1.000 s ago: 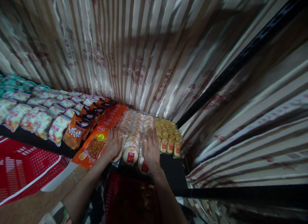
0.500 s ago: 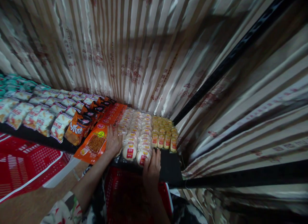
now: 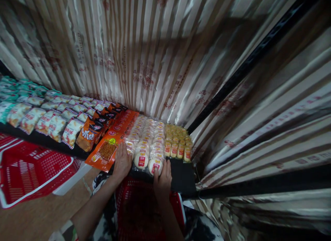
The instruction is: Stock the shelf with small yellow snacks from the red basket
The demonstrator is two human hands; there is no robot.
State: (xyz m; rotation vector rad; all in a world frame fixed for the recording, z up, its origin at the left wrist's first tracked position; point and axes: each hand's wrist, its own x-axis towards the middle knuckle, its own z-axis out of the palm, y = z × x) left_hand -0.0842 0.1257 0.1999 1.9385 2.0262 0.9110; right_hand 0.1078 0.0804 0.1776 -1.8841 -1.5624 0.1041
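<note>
Rows of round white rice crackers in clear wrappers [image 3: 141, 160] lie on a narrow black shelf [image 3: 182, 177], between my two hands. My left hand [image 3: 122, 165] rests along their left side, fingers stretched out, at the edge of an orange bag of stick snacks [image 3: 106, 151]. On the right, my right hand [image 3: 163, 180] has its fingers extended beside the front cracker pack [image 3: 156, 166], with the thumb at its front edge. Small yellow-wrapped snacks [image 3: 180, 151] stand in rows beyond the right hand.
Brown-and-orange snack bags [image 3: 88, 135], white snack bags [image 3: 55, 125] and green packs [image 3: 15, 85] line the shelf leftward. A red basket [image 3: 38, 172] is at lower left, another red basket [image 3: 137, 210] below my hands. Striped curtain [image 3: 144, 51] hangs behind; a black pole [image 3: 232, 77] slants at right.
The view has shifted slightly left, so the shelf goods appear farther right. My left hand has slid down slightly off the orange bag toward the crackers' side. The right hand stays by the front pack.
</note>
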